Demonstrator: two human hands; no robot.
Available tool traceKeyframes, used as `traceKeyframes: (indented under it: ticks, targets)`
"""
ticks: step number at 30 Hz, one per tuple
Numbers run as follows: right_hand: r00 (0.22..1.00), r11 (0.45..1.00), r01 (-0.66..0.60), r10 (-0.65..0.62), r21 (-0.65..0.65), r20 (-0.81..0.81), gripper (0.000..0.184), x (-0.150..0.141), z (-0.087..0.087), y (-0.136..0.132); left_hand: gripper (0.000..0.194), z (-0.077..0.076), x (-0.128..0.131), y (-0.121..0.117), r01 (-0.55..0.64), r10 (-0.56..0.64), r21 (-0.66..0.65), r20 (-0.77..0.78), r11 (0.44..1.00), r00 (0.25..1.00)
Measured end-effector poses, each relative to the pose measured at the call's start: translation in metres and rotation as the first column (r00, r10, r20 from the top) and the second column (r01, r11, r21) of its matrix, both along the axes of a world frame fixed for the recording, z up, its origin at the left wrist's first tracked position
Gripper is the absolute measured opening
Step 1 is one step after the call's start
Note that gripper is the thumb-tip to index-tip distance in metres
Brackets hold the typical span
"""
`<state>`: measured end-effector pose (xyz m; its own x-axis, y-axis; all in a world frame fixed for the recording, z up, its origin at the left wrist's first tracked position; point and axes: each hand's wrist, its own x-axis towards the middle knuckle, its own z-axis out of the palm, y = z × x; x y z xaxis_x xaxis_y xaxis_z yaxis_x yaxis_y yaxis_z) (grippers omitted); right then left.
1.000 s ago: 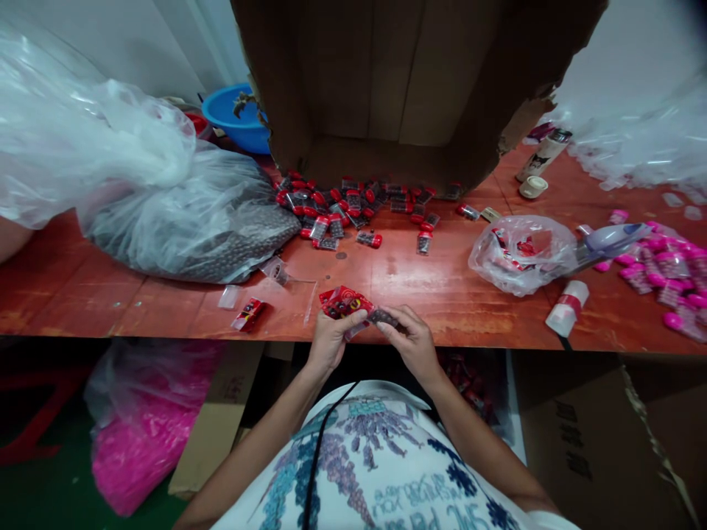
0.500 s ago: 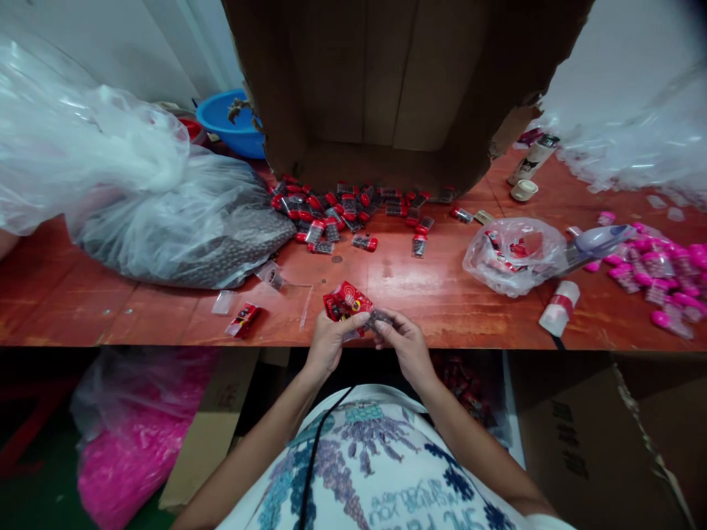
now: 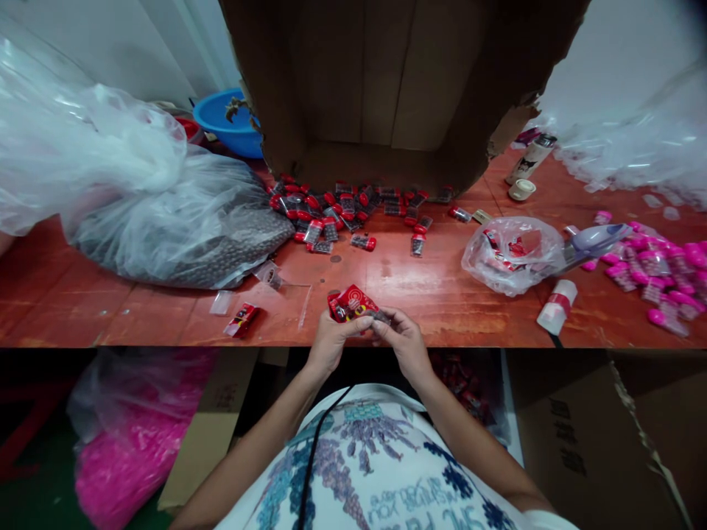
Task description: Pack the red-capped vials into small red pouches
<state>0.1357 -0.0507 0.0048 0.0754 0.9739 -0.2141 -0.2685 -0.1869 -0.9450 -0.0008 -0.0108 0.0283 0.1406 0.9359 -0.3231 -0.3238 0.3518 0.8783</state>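
Observation:
Just above the table's front edge, my left hand point(image 3: 330, 344) is closed around a small stack of red printed wrappers point(image 3: 356, 300). My right hand point(image 3: 409, 342) pinches a small clear container of dark beads point(image 3: 382, 316), its end against the wrappers; fingers hide most of it. Both thumbs nearly meet over these things. On the table to the left lies another red printed stack point(image 3: 243, 321), beside a small clear piece of plastic point(image 3: 222, 302). Beyond my hands lie several red-capped containers of dark beads point(image 3: 363, 242).
A large cardboard box point(image 3: 387, 168) opens toward me at the back. To the left slumps a clear bag of dark beads point(image 3: 188, 235), with a blue basin point(image 3: 226, 121) behind. To the right are a plastic bag of wrappers point(image 3: 511, 258), a white roll point(image 3: 557, 308) and pink-capped containers point(image 3: 663, 272).
The red wrappers have shifted slightly right and now cover more of the container in my right hand. My hands have drawn slightly closer together.

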Motion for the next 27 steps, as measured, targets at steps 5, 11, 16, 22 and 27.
traceKeyframes:
  ticks: [5,11,16,22,27]
  targets:
    - [0.997,0.998,-0.037,0.033,0.058,0.067,0.054,0.007,0.001,0.002,0.027,-0.002,-0.002,0.001,0.034,-0.032,-0.071,0.033,0.997,0.999]
    - [0.967,0.979,-0.132,0.092,0.155,0.239,0.038,0.011,-0.010,0.010,0.026,-0.008,-0.001,0.003,0.038,-0.037,-0.130,0.011,0.991,0.999]
    - [0.991,0.997,-0.073,0.072,0.003,0.112,0.037,0.010,-0.019,0.024,0.030,-0.016,0.000,0.005,0.080,-0.073,-0.191,0.044,0.978,0.996]
    - [0.978,0.998,0.054,-0.044,-0.045,0.203,0.038,0.030,-0.032,0.036,0.023,-0.025,-0.004,0.012,0.040,0.017,-0.310,0.180,0.950,0.983]
    - [0.872,0.992,0.126,-0.095,-0.032,0.481,0.033,0.052,-0.048,0.040,0.026,-0.026,-0.012,0.016,0.014,0.072,-0.377,0.213,0.926,0.974]
